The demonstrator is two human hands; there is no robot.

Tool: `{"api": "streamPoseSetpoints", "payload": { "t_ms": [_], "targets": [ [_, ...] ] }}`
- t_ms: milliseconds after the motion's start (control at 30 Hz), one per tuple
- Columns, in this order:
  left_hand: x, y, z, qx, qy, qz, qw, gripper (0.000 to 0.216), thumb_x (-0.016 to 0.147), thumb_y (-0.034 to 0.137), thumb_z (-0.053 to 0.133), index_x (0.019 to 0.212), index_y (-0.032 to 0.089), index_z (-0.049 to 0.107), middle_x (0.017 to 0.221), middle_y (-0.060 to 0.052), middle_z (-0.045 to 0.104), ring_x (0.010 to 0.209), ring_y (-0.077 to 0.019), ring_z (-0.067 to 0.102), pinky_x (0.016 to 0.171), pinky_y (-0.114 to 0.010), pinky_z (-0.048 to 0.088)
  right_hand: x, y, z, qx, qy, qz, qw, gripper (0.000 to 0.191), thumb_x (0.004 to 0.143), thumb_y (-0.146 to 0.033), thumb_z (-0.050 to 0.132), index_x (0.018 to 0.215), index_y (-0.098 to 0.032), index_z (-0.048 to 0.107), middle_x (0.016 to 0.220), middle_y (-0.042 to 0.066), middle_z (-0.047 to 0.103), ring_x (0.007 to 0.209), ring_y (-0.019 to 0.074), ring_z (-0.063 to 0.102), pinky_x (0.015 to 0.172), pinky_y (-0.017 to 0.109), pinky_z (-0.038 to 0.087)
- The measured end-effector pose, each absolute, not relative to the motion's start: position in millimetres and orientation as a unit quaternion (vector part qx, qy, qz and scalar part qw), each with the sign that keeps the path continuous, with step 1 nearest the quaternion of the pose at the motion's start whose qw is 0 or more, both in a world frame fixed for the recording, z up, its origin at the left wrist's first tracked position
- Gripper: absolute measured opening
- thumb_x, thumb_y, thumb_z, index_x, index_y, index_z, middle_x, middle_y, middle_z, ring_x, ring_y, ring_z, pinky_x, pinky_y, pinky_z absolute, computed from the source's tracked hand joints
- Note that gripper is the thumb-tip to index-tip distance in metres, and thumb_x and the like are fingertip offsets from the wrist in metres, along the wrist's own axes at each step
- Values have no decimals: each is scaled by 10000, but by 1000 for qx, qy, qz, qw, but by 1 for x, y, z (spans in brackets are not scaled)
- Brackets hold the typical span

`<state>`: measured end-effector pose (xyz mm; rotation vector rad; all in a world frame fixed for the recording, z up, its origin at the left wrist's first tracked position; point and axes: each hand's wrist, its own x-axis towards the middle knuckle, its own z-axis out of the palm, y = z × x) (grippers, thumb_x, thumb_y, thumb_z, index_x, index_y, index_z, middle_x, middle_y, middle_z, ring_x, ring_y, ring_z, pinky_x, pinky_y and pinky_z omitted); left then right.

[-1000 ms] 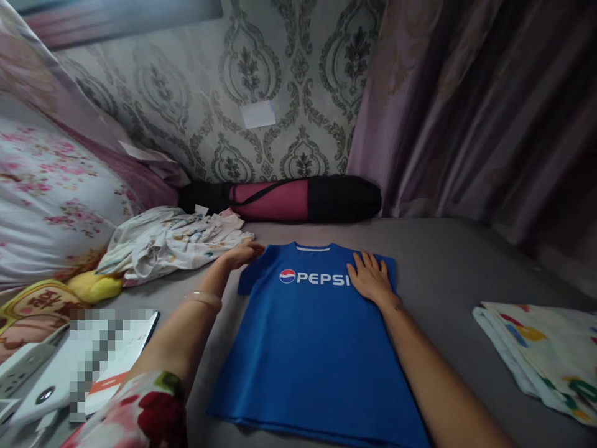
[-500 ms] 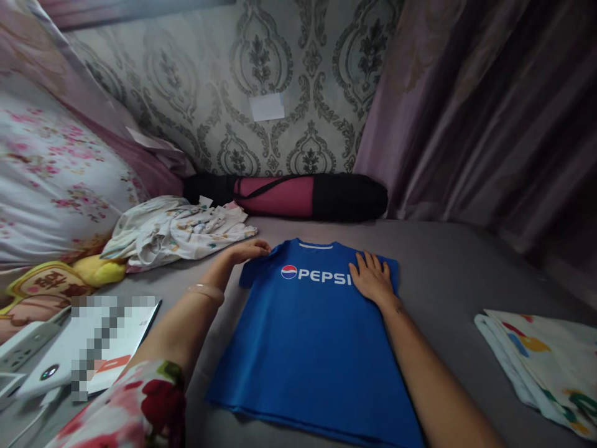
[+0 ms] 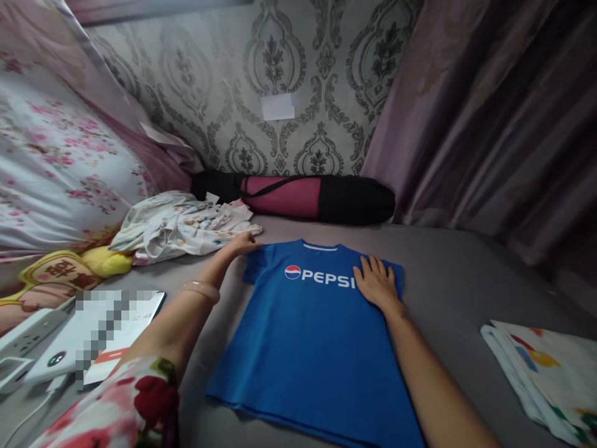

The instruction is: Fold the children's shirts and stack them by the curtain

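A blue T-shirt [image 3: 317, 348] with a white PEPSI print lies spread face up, its neck pointing away from me. At its left shoulder edge, my left hand [image 3: 245, 243] is closed on the sleeve's upper corner. The sleeve extends flat from there. My right hand [image 3: 375, 281] lies flat with its fingers apart on the right chest and sleeve area, covering the end of the print.
Grey sheet [image 3: 448, 280] surrounds the shirt. Crumpled patterned clothes [image 3: 186, 224] lie at the back left, before a maroon and black long bag [image 3: 284, 196]. A folded patterned cloth [image 3: 550, 373] is at right; a phone [image 3: 60, 361] and power strip [image 3: 35, 336] at left.
My left hand has moved slightly outward and away, drawing the bunched left sleeve out straighter. My right hand remains flat on the shirt. The view has shifted a little.
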<state>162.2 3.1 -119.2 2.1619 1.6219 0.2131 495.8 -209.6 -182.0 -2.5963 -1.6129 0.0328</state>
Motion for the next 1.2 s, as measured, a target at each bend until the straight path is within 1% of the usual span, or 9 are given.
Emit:
{"api": "streamPoseSetpoints", "payload": {
  "t_ms": [133,267,433,500,633,900,1033,1133,1200],
  "targets": [
    [152,-4,-121,683,637,91,347,277,686,421,695,690,163,593,578,6,551,569,-145,548,514,-227,433,495,-210,-182,-849,-526,10,45,614,989,-474,170,1507,-169,298,1575,90,257,1444,265,191,1156,512,130],
    [153,-5,-128,658,637,155,370,199,717,334,667,764,175,558,633,29,542,610,-135,566,546,-214,460,494,-211,-182,-847,-529,6,48,605,993,-462,175,1505,-165,302,1576,91,255,1444,258,190,1156,508,126],
    [165,-9,-147,697,658,218,185,158,844,284,492,933,180,572,785,-55,625,820,-244,631,663,-298,483,493,-212,-180,-847,-529,19,54,613,992,-470,174,1509,-164,295,1581,85,240,1449,261,173,1163,501,99],
    [167,-16,-155,736,638,203,101,240,901,304,408,1039,180,560,923,-108,655,912,-282,630,723,-338,476,493,-213,-179,-845,-531,20,60,622,990,-472,170,1510,-153,291,1580,92,241,1450,265,171,1164,499,88],
    [165,-32,-164,780,613,123,0,378,964,363,256,1159,177,521,1078,-171,642,927,-299,644,733,-359,464,492,-214,-177,-848,-525,33,59,633,986,-484,169,1517,-155,274,1586,104,221,1455,269,151,1164,496,76],
    [162,-30,-164,775,630,57,1,419,961,352,261,1185,101,511,1047,-232,646,923,-340,653,729,-412,481,490,-216,-173,-855,-513,46,61,633,984,-510,173,1522,-191,267,1585,126,216,1455,311,137,1155,515,81],
    [170,-35,-146,766,640,36,-42,414,928,165,219,1189,40,515,1086,-269,606,966,-359,631,760,-438,473,491,-216,-168,-855,-511,71,47,629,988,-501,179,1527,-185,248,1591,129,192,1458,316,123,1152,529,81],
    [187,-41,-135,816,564,69,-110,406,914,161,268,1212,52,521,1172,-255,573,1096,-370,564,870,-462,438,484,-211,-158,-851,-521,60,23,620,991,-462,211,1523,-146,252,1595,156,154,1466,320,73,1144,564,37],
    [203,-44,-137,876,472,71,-70,397,930,223,307,1239,95,522,1196,-213,589,1129,-329,552,931,-428,418,474,-202,-151,-826,-563,31,14,618,991,-433,227,1517,-109,254,1597,158,141,1473,289,45,1153,538,-5]
  ]
}}
